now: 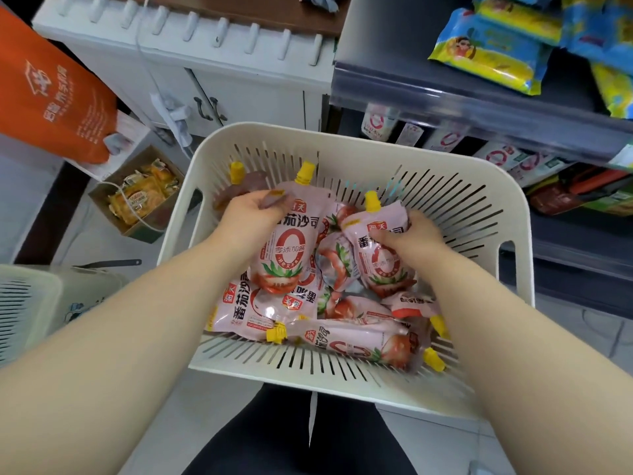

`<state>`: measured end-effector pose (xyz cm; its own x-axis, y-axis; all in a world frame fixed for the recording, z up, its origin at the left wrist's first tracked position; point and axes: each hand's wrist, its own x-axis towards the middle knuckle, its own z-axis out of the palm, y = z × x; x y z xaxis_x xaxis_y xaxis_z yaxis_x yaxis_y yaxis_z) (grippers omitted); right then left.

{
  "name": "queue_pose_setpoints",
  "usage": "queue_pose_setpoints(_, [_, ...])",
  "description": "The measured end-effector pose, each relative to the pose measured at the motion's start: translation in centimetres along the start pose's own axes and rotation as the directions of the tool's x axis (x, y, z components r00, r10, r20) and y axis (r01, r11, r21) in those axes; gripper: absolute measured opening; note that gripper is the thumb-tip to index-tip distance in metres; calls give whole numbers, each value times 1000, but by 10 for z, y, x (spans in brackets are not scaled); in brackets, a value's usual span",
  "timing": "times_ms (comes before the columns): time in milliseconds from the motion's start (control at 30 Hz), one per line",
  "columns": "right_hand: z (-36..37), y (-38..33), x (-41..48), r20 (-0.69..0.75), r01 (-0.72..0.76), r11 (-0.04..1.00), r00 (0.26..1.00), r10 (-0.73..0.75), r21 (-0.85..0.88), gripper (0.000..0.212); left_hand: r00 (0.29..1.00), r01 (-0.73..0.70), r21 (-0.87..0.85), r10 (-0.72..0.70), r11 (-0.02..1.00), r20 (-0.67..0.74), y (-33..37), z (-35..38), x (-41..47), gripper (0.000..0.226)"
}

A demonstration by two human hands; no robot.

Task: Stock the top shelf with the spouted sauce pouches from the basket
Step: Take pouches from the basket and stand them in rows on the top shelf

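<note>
Left hand (253,210): it is gripping the upper shoulder of an upright pouch (284,241), with the fingers curled round it just below the yellow cap (305,172). A second cap is showing behind this hand, but I cannot tell if the hand is holding that one too.
Right hand (407,234): it is closing its fingers round the upper side of a tilted pouch (380,258).
Place of the pouches: both held pouches are sitting inside the basket (342,138), on top of the loose pouches (356,341) that are lying crosswise at the bottom.
Shelf (394,46): it is waiting up and to the right of the basket, with blue and yellow packets (486,53) lying on it.
Handling: the pouches are looking soft, full and bulging, so the body is probably giving way under a squeeze. The glossy film is likely slipping easily.
Where to hold: the shoulder under the spout is seeming the stiffest part, so it is the safest grip.
Weight: each one is appearing light enough for one hand.
</note>
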<state>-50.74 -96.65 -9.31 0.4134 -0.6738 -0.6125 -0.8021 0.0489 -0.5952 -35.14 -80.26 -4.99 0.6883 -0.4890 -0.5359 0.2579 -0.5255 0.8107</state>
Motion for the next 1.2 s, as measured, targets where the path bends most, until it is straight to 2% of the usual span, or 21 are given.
queue_pose_setpoints(67, [-3,-2,0,44,8,999,999,-6,-46,29,1000,-8,37,8,999,14,1,1,0,31])
queue_pose_setpoints(167, [-4,-4,-1,27,30,994,999,-28,-106,40,998,-22,103,15,994,69,1,2,0,31])
queue_pose_setpoints(233, [-3,-5,-4,20,84,993,996,-83,-88,36,992,-14,171,-7,985,124,0,3,-2,32])
queue_pose_setpoints(333, [-7,-10,-13,21,124,979,991,-129,160,9,993,5,186,-28,983,119,-3,3,-2,21])
queue_pose_setpoints(433, [-13,-20,-20,-12,142,913,989,-148,383,19,997,11,145,-22,989,69,-2,2,-2,12])
queue_pose_setpoints(567, [-10,-27,-27,-16,186,878,980,-199,441,20,999,32,58,-34,998,24,2,0,0,8])
queue_pose_setpoints(667, [3,-20,-33,82,117,888,982,-170,444,18,998,30,99,-35,995,47,4,2,-2,5])
queue_pose_setpoints(767, [17,-14,-37,196,91,933,966,-168,348,20,997,5,135,-15,991,73,5,5,0,10])
queue_pose_setpoints(833, [20,-15,-38,213,91,935,962,-172,344,16,998,3,133,-12,991,69,5,7,2,24])
queue_pose_setpoints(933, [20,-16,-36,240,75,942,958,-160,328,6,997,4,83,-10,997,76,2,9,-1,9])
queue_pose_setpoints(967, [21,-16,-37,248,74,946,956,-158,316,5,998,11,70,-15,998,67,1,10,-1,18])
queue_pose_setpoints(1000, [21,-15,-37,254,70,948,955,-154,311,6,998,13,68,-18,998,64,0,11,-2,23])
queue_pose_setpoints(1100, [21,-14,-35,231,51,935,963,-140,352,15,999,18,62,-19,998,29,-2,11,-3,17])
queue_pose_setpoints(1200, [15,-13,-29,116,4,903,991,-60,430,14,999,44,-13,-44,999,5,-3,9,-3,23])
